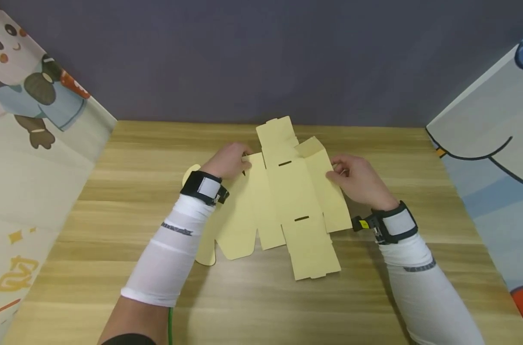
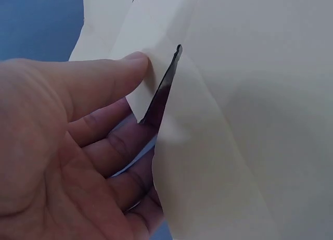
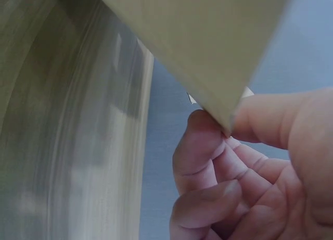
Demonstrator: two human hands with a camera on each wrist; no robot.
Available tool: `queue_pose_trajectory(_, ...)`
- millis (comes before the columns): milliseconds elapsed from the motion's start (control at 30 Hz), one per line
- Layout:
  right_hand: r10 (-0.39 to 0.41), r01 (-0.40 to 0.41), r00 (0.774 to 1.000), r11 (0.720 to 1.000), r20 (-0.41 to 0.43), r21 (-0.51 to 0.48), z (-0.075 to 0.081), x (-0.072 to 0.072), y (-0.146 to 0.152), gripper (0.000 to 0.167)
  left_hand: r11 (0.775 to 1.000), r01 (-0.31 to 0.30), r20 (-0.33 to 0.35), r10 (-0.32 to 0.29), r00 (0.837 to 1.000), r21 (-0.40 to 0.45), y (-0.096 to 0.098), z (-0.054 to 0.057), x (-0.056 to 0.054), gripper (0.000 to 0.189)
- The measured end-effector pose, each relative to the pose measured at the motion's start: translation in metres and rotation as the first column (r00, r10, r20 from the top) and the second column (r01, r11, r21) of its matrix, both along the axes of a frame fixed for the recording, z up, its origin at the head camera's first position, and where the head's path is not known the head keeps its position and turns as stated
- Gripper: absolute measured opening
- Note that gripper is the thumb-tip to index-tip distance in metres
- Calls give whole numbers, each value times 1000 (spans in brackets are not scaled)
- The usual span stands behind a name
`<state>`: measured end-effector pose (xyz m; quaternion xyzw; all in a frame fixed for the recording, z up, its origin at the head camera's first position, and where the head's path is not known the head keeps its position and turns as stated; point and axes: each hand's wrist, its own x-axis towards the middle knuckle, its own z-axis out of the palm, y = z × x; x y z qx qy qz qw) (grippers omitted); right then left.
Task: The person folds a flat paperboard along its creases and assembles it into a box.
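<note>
A flat, die-cut cardboard box blank [image 1: 293, 187] in pale yellow is held over the wooden table, with creased panels, flaps and two dark slots. My left hand [image 1: 228, 162] pinches its upper left edge. In the left wrist view the thumb [image 2: 119, 76] lies on the card's near face beside an open slit, with the other fingers behind the card. On the other side my right hand [image 1: 358, 179] pinches the edge of the right-hand panel [image 1: 326, 182] between thumb and forefinger. That panel is bent along its crease, and a small flap [image 1: 310, 146] folds at its top.
The wooden table [image 1: 244, 306] extends beneath the card, backed by a dark grey wall [image 1: 261, 62]. Cartoon-printed panels stand at the left [image 1: 37, 158] and right [image 1: 481, 143]. A green cable [image 1: 170, 326] hangs by the left forearm.
</note>
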<state>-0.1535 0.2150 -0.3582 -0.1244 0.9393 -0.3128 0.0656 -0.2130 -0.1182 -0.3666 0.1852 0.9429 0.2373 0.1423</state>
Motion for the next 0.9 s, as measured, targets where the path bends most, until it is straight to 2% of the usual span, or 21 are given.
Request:
queue_pose_trajectory(267,-22,22,1000,1000,2,-17,-5,-5,1,36,1000,-25,-16,25,1000,11,3,5,1,37)
queue_pose_trajectory(400,-31,31,999,999,-7,-16,-7,-6,1,36,999,-43,-98,42,994,-4,6,5,8,32)
queue_pose_trajectory(500,-34,34,999,999,-23,-10,-6,-7,0,36,998,-48,-208,41,977,-33,11,5,14,24)
queue_pose_trajectory(600,-32,32,999,999,-39,-1,-4,-8,0,36,998,-41,-311,22,950,-56,16,3,21,19)
queue_pose_trajectory(700,-24,25,998,1000,-65,11,-2,-9,-1,35,999,-25,-369,7,929,-44,22,0,28,17)
queue_pose_trajectory(767,-17,20,996,999,-87,26,0,-9,-2,34,999,-19,-379,6,925,-30,26,-2,32,17)
queue_pose_trajectory(900,-1,14,989,997,-149,81,8,-12,-7,33,999,-42,-347,50,937,29,32,-4,39,17)
